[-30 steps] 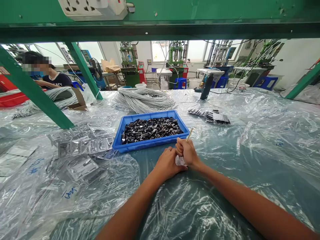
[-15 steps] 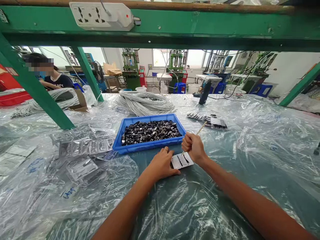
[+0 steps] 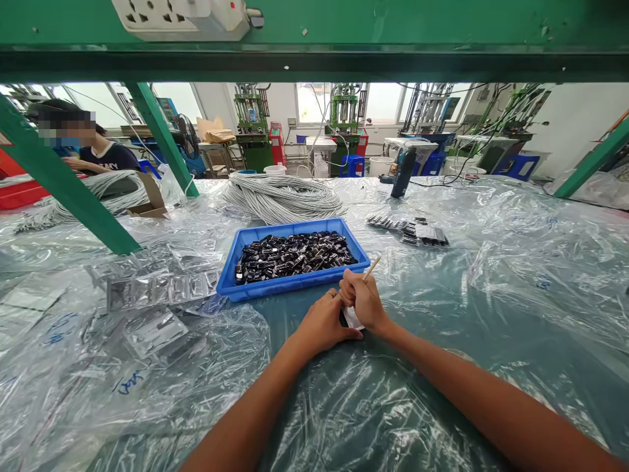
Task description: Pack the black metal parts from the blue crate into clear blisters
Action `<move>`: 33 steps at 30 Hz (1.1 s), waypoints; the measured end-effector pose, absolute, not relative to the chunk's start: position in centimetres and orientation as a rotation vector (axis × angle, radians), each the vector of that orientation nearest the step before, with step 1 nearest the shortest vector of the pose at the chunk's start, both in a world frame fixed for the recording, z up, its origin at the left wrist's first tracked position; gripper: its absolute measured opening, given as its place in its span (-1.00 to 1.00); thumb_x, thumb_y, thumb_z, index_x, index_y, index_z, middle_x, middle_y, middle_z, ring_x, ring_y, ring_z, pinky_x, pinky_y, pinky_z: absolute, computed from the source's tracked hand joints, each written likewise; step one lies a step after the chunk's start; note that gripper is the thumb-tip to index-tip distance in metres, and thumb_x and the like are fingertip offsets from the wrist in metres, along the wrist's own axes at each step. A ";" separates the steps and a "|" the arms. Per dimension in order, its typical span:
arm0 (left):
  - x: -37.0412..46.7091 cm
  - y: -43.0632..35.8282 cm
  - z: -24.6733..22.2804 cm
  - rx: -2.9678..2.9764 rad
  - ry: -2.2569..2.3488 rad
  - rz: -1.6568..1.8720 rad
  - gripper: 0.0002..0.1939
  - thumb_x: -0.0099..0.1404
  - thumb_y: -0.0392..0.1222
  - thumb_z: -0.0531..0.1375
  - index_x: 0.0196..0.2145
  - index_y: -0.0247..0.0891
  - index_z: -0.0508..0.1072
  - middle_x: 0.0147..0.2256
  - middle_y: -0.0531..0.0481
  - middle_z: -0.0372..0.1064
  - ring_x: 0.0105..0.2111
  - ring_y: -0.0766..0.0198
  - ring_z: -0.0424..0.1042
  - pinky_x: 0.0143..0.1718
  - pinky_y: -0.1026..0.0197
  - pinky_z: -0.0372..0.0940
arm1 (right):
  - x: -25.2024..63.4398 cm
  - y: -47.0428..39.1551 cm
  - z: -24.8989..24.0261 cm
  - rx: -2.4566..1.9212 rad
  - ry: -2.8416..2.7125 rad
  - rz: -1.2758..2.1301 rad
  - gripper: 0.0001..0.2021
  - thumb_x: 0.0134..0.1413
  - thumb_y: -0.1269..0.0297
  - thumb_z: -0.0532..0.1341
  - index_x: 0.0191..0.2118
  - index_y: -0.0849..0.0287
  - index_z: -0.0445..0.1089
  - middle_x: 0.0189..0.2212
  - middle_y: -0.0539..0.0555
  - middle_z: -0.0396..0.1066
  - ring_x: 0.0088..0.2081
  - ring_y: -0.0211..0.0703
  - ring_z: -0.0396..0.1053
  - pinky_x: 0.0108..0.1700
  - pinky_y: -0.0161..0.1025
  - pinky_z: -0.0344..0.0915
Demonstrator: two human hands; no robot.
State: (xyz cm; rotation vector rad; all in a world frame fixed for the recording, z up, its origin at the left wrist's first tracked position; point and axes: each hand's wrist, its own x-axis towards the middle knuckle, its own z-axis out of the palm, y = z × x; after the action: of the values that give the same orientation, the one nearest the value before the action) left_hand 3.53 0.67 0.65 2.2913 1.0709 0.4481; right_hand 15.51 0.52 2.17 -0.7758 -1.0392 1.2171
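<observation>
My right hand (image 3: 362, 301) is closed round a thin light stick (image 3: 372, 269), whose upper end sticks out above the fist. Under that fist lies a small white card (image 3: 352, 319) with a dark edge, mostly covered by both hands. My left hand (image 3: 322, 322), a ring on one finger, grips the card's left side between thumb and fingers. Just beyond the hands stands a blue tray (image 3: 289, 286) full of small black parts (image 3: 295, 254). The stick's lower end is hidden.
Clear packs (image 3: 162, 288) lie on the plastic-covered table at left. Coiled grey cable (image 3: 285, 198) sits behind the tray. Black parts in packs (image 3: 425, 233) and a dark bottle (image 3: 403, 174) are at back right. A green beam crosses above; a person sits far left.
My right hand has moved left over the card with the stick, covering more of it and coming up against my left hand. The view has shifted slightly.
</observation>
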 end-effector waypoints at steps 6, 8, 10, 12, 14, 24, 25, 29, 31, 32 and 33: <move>3.6 0.9 0.3 2.229 1.022 0.541 -0.53 -0.04 -0.10 0.45 -0.17 -0.24 0.47 -0.15 -0.11 0.42 -0.13 0.00 0.39 -0.10 0.06 0.28 | 15.1 0.6 1.2 -0.804 -1.059 1.161 -0.44 -0.01 -0.06 0.24 -0.75 0.09 -0.04 -0.79 -0.17 -0.14 -0.72 -0.44 -0.19 -0.64 -0.31 -0.24; 3.6 1.0 0.2 2.214 1.014 0.570 -0.52 -0.06 -0.11 0.45 -0.17 -0.24 0.47 -0.15 -0.11 0.42 -0.13 0.00 0.39 -0.08 0.07 0.28 | 15.1 0.6 1.3 -0.812 -1.007 1.182 -0.45 -0.04 -0.05 0.25 -0.74 0.08 -0.06 -0.79 -0.18 -0.16 -0.72 -0.45 -0.21 -0.65 -0.33 -0.26; 3.6 1.0 0.1 2.218 1.033 0.574 -0.55 -0.05 -0.11 0.45 -0.20 -0.23 0.47 -0.17 -0.10 0.42 -0.13 -0.01 0.38 -0.09 0.06 0.27 | 15.1 0.2 1.7 -0.845 -0.955 1.246 -0.47 -0.06 -0.02 0.24 -0.73 0.08 -0.08 -0.79 -0.20 -0.18 -0.74 -0.46 -0.24 -0.67 -0.34 -0.29; 3.6 0.9 0.1 2.231 1.052 0.560 -0.62 -0.01 -0.09 0.43 -0.24 -0.23 0.46 -0.21 -0.08 0.42 -0.14 0.00 0.38 -0.10 0.06 0.27 | 15.1 -0.4 2.3 -0.905 -0.948 1.375 -0.51 -0.07 0.03 0.23 -0.71 0.07 -0.08 -0.79 -0.21 -0.19 -0.75 -0.46 -0.26 -0.68 -0.35 -0.32; 3.6 0.8 0.2 2.254 1.044 0.532 -0.62 0.03 -0.07 0.41 -0.22 -0.22 0.45 -0.21 -0.08 0.41 -0.14 0.01 0.37 -0.10 0.06 0.26 | 15.5 -0.8 2.9 -0.952 -0.986 1.519 -0.54 -0.07 0.08 0.22 -0.69 0.07 -0.08 -0.78 -0.22 -0.20 -0.74 -0.46 -0.28 -0.68 -0.35 -0.32; 2.0 1.7 2.3 1.684 0.762 0.572 -0.33 -0.03 -0.05 0.46 0.00 -0.27 0.37 -0.23 -0.06 0.41 -0.24 0.17 0.40 -0.17 0.14 0.29 | 27.2 3.2 7.7 -1.720 -2.041 0.980 -0.58 -0.01 -0.06 0.16 -0.63 0.15 0.13 -0.68 -0.06 0.11 -0.60 -0.32 0.03 -0.54 -0.31 -0.06; 1.9 1.8 2.4 1.579 0.701 0.603 -0.29 -0.02 -0.04 0.46 0.06 -0.27 0.36 -0.21 -0.08 0.41 -0.22 0.17 0.41 -0.14 0.13 0.29 | 28.3 3.3 7.7 -1.779 -2.211 0.971 -0.59 0.01 -0.05 0.15 -0.62 0.16 0.17 -0.67 -0.03 0.15 -0.59 -0.30 0.07 -0.53 -0.30 -0.03; 1.5 2.2 2.8 1.342 0.621 0.767 -0.17 0.01 0.00 0.45 0.20 -0.21 0.31 -0.13 -0.11 0.40 -0.17 0.16 0.43 -0.07 0.10 0.28 | 30.1 3.0 6.5 -1.941 -2.523 1.088 -0.68 -0.02 0.07 0.17 -0.62 0.18 0.27 -0.68 0.02 0.25 -0.60 -0.23 0.22 -0.50 -0.27 0.07; 1.3 2.5 2.9 1.282 0.630 0.878 -0.15 0.00 0.01 0.45 0.21 -0.22 0.31 -0.20 -0.07 0.41 -0.26 0.21 0.43 -0.11 0.11 0.29 | 29.9 2.6 5.8 -1.923 -2.576 0.895 -0.72 -0.07 0.14 0.20 -0.64 0.17 0.29 -0.66 0.05 0.31 -0.59 -0.19 0.27 -0.50 -0.26 0.09; 1.2 2.7 2.9 1.257 0.647 0.936 -0.15 -0.02 0.01 0.46 0.20 -0.23 0.32 -0.25 -0.04 0.41 -0.31 0.24 0.42 -0.14 0.12 0.29 | 29.7 2.4 5.7 -1.888 -2.582 0.712 -0.74 -0.07 0.16 0.20 -0.64 0.15 0.31 -0.64 0.07 0.35 -0.58 -0.16 0.30 -0.50 -0.25 0.10; 1.1 3.0 2.9 1.232 0.671 0.992 -0.15 -0.04 0.00 0.47 0.18 -0.26 0.33 -0.30 -0.02 0.41 -0.36 0.27 0.41 -0.17 0.13 0.30 | 29.3 2.2 5.8 -1.835 -2.559 0.489 -0.76 -0.06 0.15 0.19 -0.62 0.14 0.35 -0.61 0.09 0.39 -0.56 -0.12 0.33 -0.51 -0.24 0.12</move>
State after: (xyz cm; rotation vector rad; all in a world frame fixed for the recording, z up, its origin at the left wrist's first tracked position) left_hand 1.09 2.96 2.91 1.2322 0.6713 0.9916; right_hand 29.30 2.22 5.79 -1.8345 -2.5586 0.4894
